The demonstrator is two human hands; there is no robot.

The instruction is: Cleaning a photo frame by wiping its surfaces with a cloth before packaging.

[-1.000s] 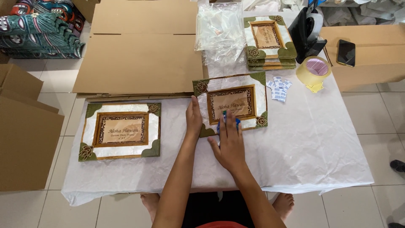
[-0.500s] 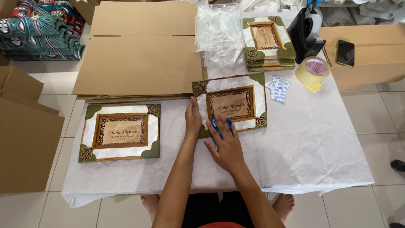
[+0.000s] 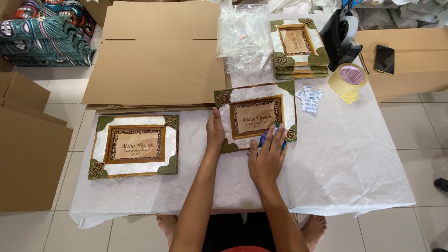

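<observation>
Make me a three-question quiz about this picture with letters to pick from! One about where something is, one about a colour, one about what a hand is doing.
1. Where is the tape roll?
A. on the floor
B. on the table, right of the loose picture frame
C. on the cardboard

2. What colour is the cloth?
A. blue
B. red
C. yellow

3. What is the left hand doing?
A. lifting a box
B. hanging free
C. resting on the frame's left edge

Answers: B, it sits by the table's right side; A, blue shows under the right hand; C, its palm lies flat there.

Clear plastic bags (image 3: 243,35) lie at the tabletop's far edge; small white-and-blue sachets (image 3: 309,98) sit toward its right edge.
</observation>
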